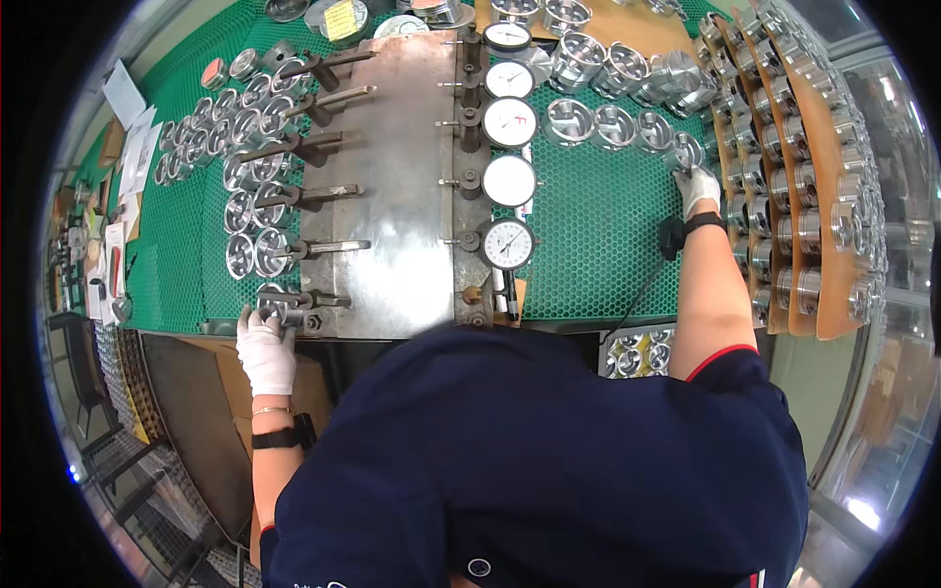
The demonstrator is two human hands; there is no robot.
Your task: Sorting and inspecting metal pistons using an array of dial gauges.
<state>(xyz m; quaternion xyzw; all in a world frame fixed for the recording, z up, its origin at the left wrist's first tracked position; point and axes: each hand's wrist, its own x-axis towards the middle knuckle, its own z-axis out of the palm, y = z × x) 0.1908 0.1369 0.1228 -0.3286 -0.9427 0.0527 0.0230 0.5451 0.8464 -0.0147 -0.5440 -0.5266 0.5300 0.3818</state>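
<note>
Head view, looking down over a bench with a green honeycomb mat (598,225) and a steel gauge plate (392,176) at centre.

Left hand (265,348), white-gloved, at about 8 o'clock: fingers closed around a shiny metal piston (279,306) seated on the nearest gauge pin at the plate's lower-left corner. More pistons sit on the pins above it, running toward 11 o'clock.

Right hand (698,186), also gloved, at about 2 o'clock, arm stretched out: fingers curled onto the end piston of a row (686,152) lying on the mat. Whether it is fully gripped or only touched, I cannot tell. The hands are well apart, one at each side of the plate.

Column of dial indicators (510,127) runs along the plate's right edge, 12 o'clock down to centre. Racks of finished pistons (804,196) stand at 3 o'clock.

Judgement: doing this well likely means seating the left piston square and fully home on its pin before reading, and lifting the right one cleanly without knocking its neighbours.
</note>
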